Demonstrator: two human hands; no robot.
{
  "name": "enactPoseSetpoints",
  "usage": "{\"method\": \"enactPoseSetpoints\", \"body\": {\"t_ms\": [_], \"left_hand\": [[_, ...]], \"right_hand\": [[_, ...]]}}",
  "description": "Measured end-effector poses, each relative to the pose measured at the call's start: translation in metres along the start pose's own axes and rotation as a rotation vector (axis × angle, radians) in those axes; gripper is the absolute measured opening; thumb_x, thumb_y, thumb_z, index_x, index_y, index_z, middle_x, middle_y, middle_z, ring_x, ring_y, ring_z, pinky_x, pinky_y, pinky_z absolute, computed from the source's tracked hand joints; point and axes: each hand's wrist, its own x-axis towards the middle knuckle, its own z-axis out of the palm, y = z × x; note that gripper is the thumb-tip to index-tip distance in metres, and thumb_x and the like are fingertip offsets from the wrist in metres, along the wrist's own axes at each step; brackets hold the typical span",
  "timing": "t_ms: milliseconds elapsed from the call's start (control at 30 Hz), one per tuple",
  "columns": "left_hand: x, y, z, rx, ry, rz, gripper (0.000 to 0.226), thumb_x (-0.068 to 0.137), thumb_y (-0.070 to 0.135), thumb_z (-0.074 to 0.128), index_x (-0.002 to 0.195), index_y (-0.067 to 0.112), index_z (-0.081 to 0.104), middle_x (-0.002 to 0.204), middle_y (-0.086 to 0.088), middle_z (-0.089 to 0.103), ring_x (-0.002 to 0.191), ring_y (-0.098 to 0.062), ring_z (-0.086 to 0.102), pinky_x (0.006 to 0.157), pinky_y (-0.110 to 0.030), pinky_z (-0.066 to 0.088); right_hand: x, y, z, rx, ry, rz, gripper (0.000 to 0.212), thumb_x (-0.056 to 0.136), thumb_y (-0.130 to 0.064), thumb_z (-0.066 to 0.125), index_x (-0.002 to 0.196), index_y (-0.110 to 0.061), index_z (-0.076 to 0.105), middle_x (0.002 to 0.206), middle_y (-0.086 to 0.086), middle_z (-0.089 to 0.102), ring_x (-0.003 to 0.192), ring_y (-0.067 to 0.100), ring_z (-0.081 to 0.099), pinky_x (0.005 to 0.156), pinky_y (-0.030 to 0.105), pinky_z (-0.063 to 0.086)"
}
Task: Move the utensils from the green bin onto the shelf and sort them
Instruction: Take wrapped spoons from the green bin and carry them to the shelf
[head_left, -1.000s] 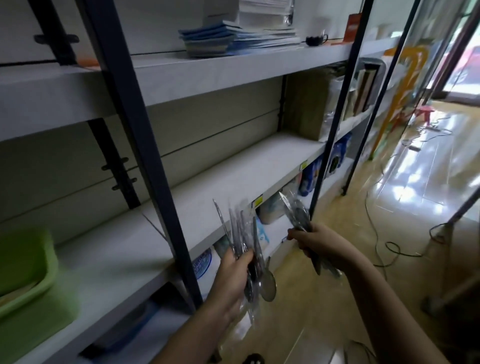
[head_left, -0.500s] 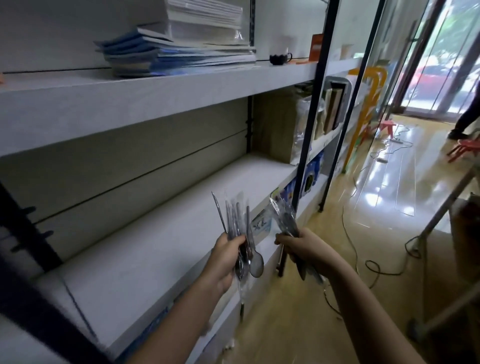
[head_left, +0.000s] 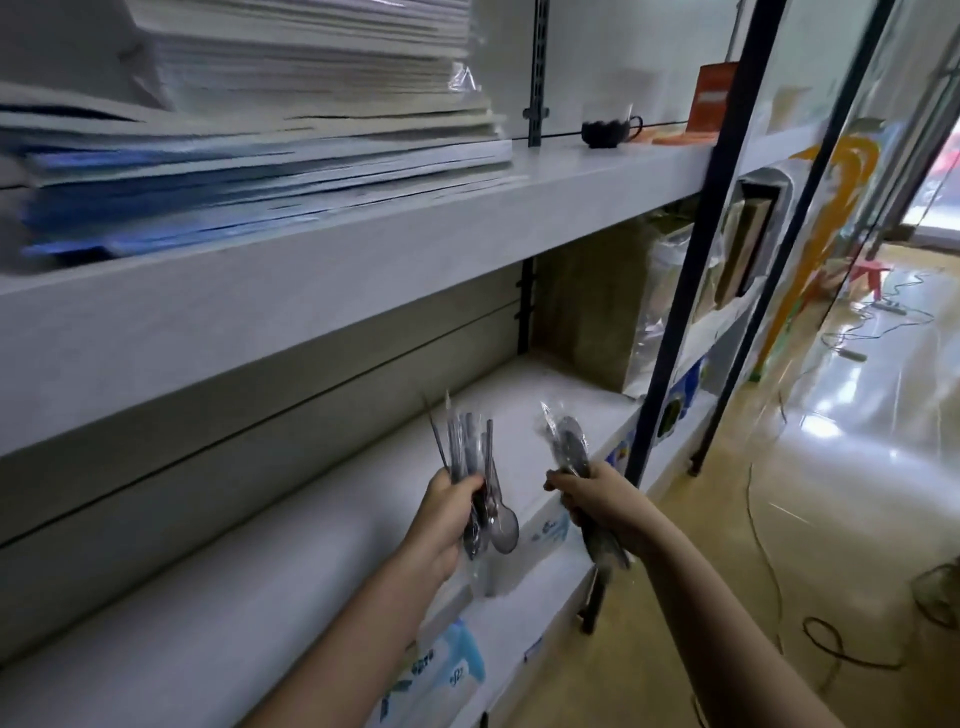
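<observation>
Hands gripping plastic-wrapped metal spoons (head_left: 470, 462), smooth white shelf (head_left: 291, 566)

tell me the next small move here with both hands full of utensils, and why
Probably lower the left hand and set its bundle of wrapped utensils on the bare white shelf right under it. Both hands are shut on utensils, the right hand on a second bundle, so neither can sort until one load is put down.

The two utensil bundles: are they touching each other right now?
Apart. The head view shows bare shelf between the left bundle and the right bundle.
</observation>
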Motion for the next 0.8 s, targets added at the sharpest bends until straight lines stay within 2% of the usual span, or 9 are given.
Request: {"method": "enactPoseSetpoints", "body": {"t_ms": [133, 233, 367, 467, 567, 600, 700, 767, 800], "left_hand": [[0.04, 0.004, 0.0, -0.029, 0.092, -0.002, 0.013, 0.095, 0.005, 0.043, 0.09, 0.011, 0.054, 0.073, -0.007, 0.056, 0.062, -0.017, 0.051, 0.055, -0.025, 0.041], [0.071, 0.001, 0.001, -0.069, 0.178, -0.028, 0.011, 0.096, 0.006, 0.043, 0.095, 0.01, 0.054, 0.072, -0.007, 0.056, 0.063, -0.018, 0.053, 0.052, -0.024, 0.042], [0.116, -0.007, 0.004, -0.155, 0.316, -0.076, 0.011, 0.095, 0.004, 0.044, 0.1, 0.001, 0.053, 0.066, -0.01, 0.053, 0.054, -0.019, 0.051, 0.039, -0.017, 0.041], [0.14, -0.015, 0.013, -0.156, 0.416, -0.13, 0.015, 0.094, 0.0, 0.042, 0.083, 0.002, 0.051, 0.061, -0.012, 0.05, 0.041, -0.016, 0.051, 0.034, -0.014, 0.037], [0.158, -0.021, 0.024, -0.17, 0.483, -0.169, 0.025, 0.094, -0.004, 0.039, 0.071, 0.003, 0.046, 0.044, -0.01, 0.048, 0.025, -0.01, 0.044, 0.031, -0.014, 0.033], [0.164, -0.023, 0.027, -0.169, 0.503, -0.18, 0.024, 0.094, -0.004, 0.039, 0.072, 0.003, 0.045, 0.045, -0.011, 0.049, 0.028, -0.011, 0.046, 0.033, -0.016, 0.035], [0.182, -0.031, 0.034, -0.124, 0.562, -0.215, 0.014, 0.093, -0.001, 0.041, 0.081, 0.002, 0.048, 0.064, -0.012, 0.049, 0.051, -0.018, 0.048, 0.043, -0.021, 0.038], [0.192, -0.035, 0.037, -0.024, 0.602, -0.213, 0.009, 0.091, 0.0, 0.044, 0.094, -0.004, 0.052, 0.071, -0.012, 0.052, 0.061, -0.02, 0.05, 0.048, -0.023, 0.04], [0.196, -0.037, 0.038, 0.026, 0.62, -0.209, 0.016, 0.09, 0.0, 0.045, 0.103, -0.008, 0.051, 0.076, -0.014, 0.054, 0.067, -0.023, 0.053, 0.052, -0.025, 0.04]], "right_hand": [[0.056, -0.008, -0.005, 0.0, -0.04, 0.017, 0.018, 0.094, -0.016, 0.051, 0.1, -0.001, 0.059, 0.059, 0.002, 0.043, 0.052, 0.012, 0.041, 0.05, 0.02, 0.038], [0.101, -0.013, -0.005, -0.022, -0.109, 0.012, 0.013, 0.094, -0.016, 0.052, 0.088, -0.005, 0.058, 0.061, 0.004, 0.046, 0.053, 0.013, 0.044, 0.052, 0.021, 0.04], [0.164, -0.011, -0.006, 0.012, -0.216, 0.024, 0.014, 0.092, -0.011, 0.055, 0.079, -0.005, 0.055, 0.056, 0.004, 0.046, 0.047, 0.014, 0.046, 0.048, 0.021, 0.04], [0.203, -0.008, -0.007, -0.037, -0.307, 0.047, 0.02, 0.091, -0.01, 0.056, 0.072, -0.007, 0.053, 0.059, 0.006, 0.05, 0.051, 0.015, 0.05, 0.053, 0.023, 0.041], [0.235, -0.005, -0.003, -0.125, -0.398, 0.063, 0.02, 0.092, -0.012, 0.055, 0.072, -0.007, 0.052, 0.064, 0.007, 0.05, 0.058, 0.016, 0.048, 0.056, 0.024, 0.04], [0.244, -0.003, 0.0, -0.16, -0.416, 0.054, 0.021, 0.092, -0.011, 0.054, 0.072, -0.008, 0.052, 0.064, 0.006, 0.049, 0.059, 0.015, 0.047, 0.056, 0.024, 0.04], [0.267, 0.006, 0.01, -0.258, -0.469, 0.04, 0.02, 0.092, -0.01, 0.051, 0.072, -0.009, 0.052, 0.069, 0.008, 0.052, 0.063, 0.017, 0.049, 0.061, 0.025, 0.044], [0.284, 0.016, 0.017, -0.316, -0.494, 0.01, 0.013, 0.088, -0.018, 0.058, 0.083, -0.007, 0.059, 0.083, 0.012, 0.062, 0.075, 0.022, 0.058, 0.074, 0.032, 0.051], [0.295, 0.022, 0.021, -0.338, -0.502, -0.002, 0.023, 0.084, -0.025, 0.062, 0.093, -0.005, 0.061, 0.094, 0.015, 0.065, 0.085, 0.025, 0.062, 0.082, 0.036, 0.054]]}}
